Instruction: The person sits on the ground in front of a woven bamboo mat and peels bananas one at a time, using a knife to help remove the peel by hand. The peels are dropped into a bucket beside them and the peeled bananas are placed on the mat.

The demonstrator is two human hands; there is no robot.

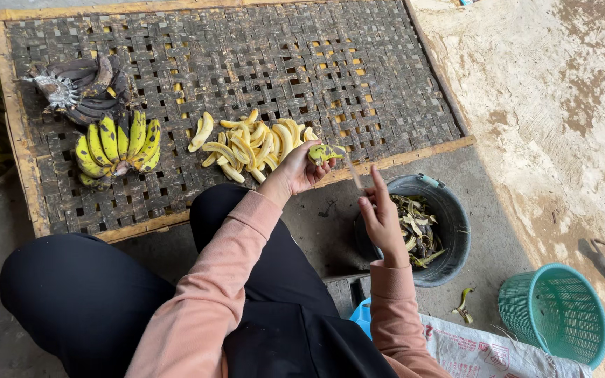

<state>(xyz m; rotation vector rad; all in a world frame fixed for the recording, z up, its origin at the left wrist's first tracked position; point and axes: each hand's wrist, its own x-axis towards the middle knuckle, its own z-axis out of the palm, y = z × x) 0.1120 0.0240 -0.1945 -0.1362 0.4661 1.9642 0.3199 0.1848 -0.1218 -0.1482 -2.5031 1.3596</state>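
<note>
My left hand (299, 170) clamps a banana (325, 152) at fingertips; right hand (381, 220) pinches a thin knife (353, 173) just beside it.

Both arms, in pink sleeves, reach forward over the black-clad knees. The left hand (301, 170) is raised, fingers (320, 165) curled closed in a grip. The right hand (384, 220) stands lower, its fingers pointing up, pinched together.

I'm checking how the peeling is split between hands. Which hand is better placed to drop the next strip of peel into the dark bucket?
Probably the right hand: it hovers at the rim of the dark bucket of peels, holding a thin blade. The left hand grips the half-peeled banana over the woven tray.
</note>
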